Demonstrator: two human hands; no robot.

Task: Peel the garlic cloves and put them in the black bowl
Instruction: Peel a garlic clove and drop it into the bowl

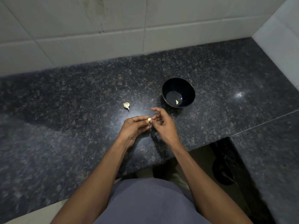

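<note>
Garlic clove (149,119) sits pinched at the fingertips of the left hand (135,126), held above the granite counter (64,110) in the head view. The right hand (162,122) meets it from the other side, thumb and a finger curled in on the clove as if picking at its skin, while the index finger sticks out straight; how much skin is on it is too small to tell. Beyond the right hand, near it, stands the black bowl (191,91), with one pale peeled clove (177,102) lying on its floor. Beyond the left hand, apart from it, a small piece of garlic bulb (126,105) lies on the counter in its papery skin. By this count one clove is done, one is being peeled, and the bulb piece is left.
</note>
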